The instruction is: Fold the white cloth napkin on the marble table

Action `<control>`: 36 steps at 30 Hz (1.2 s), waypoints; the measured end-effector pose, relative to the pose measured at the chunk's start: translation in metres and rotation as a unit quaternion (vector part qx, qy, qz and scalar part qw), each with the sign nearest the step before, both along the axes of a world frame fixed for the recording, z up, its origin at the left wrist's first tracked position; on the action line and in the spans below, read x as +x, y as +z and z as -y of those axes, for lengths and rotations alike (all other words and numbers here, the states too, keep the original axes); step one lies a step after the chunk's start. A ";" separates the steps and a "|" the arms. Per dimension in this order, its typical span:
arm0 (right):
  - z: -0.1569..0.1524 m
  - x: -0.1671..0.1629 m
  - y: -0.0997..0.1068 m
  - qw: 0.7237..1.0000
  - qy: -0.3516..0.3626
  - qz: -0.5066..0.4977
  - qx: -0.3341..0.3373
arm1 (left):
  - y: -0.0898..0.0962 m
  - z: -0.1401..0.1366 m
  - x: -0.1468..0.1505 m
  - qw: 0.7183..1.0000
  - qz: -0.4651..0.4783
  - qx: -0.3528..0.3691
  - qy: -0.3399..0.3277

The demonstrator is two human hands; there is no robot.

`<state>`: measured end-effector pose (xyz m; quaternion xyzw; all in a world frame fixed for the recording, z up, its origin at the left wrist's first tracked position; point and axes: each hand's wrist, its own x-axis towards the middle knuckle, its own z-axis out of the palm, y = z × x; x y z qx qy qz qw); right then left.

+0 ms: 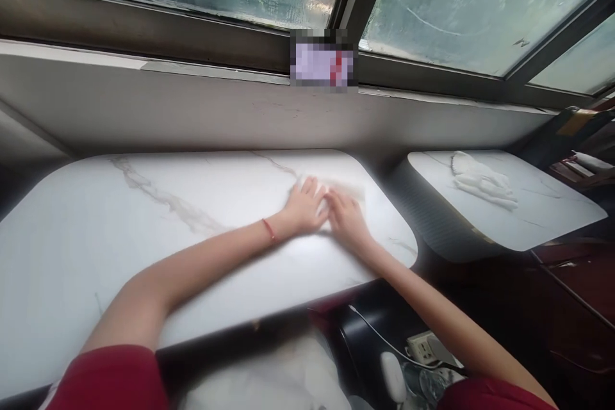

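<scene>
Sheet (pixel 355 191): pale, thin — on right part of white table (pixel 96 218), beneath both hands.
Left hand (pixel 306 206): laid flat over sheet, fingers slightly apart.
Right hand (pixel 346 216): just beside left hand, fingers close together and bent downward; cannot tell whether pinched on sheet or merely resting.
Work at table: apparently under way, with both hands down on sheet; cannot judge how much is done or left.
Gloves (pixel 483 182): white, lying on second table (pixel 552 208), well apart from both hands.
Under palms: most of sheet hidden, edges blurred — cloth or paper, hard to say.
Window frame: patch (pixel 317 65) pixelated, unreadable.
Below table: white bundle (pixel 269 375), blurred and cut off.
Table's left end: cut off.
</scene>
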<state>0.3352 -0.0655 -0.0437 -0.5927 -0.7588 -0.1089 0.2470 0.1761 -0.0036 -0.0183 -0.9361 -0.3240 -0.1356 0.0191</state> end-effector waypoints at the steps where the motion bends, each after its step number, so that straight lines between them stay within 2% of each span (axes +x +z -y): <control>1: 0.017 -0.006 0.000 1.000 0.002 0.008 0.005 | -0.001 0.014 -0.005 1.000 -0.004 0.010 -0.013; 4: 0.055 -0.022 0.001 1.000 0.015 0.022 0.008 | -0.003 0.048 -0.017 0.999 -0.019 0.032 -0.017; 7: 0.059 -0.032 0.003 0.999 0.027 0.017 0.005 | -0.004 0.058 -0.022 0.999 -0.034 0.029 0.006; 10: 0.033 -0.035 0.001 0.999 0.036 0.009 -0.001 | -0.001 0.040 -0.027 0.999 -0.033 0.011 0.022; 14: -0.025 -0.043 -0.001 0.999 0.052 0.010 -0.013 | 0.003 -0.006 -0.042 0.998 -0.035 -0.007 0.049; 19: -0.098 -0.068 0.004 0.996 0.082 0.023 -0.034 | 0.007 -0.059 -0.071 0.993 -0.035 0.003 0.113; 23: -0.136 -0.091 0.006 0.995 0.087 0.024 -0.045 | 0.009 -0.087 -0.094 0.990 -0.013 0.003 0.142; 29: -0.154 -0.104 0.001 0.995 0.096 0.003 -0.028 | 0.011 -0.100 -0.110 0.988 -0.012 0.008 0.151; 32: -0.152 -0.105 0.001 0.995 0.096 -0.004 -0.025 | 0.010 -0.099 -0.108 0.987 -0.019 0.013 0.158; 36: -0.142 -0.107 0.013 0.995 0.081 0.026 -0.053 | 0.011 -0.096 -0.107 0.987 -0.036 0.014 0.155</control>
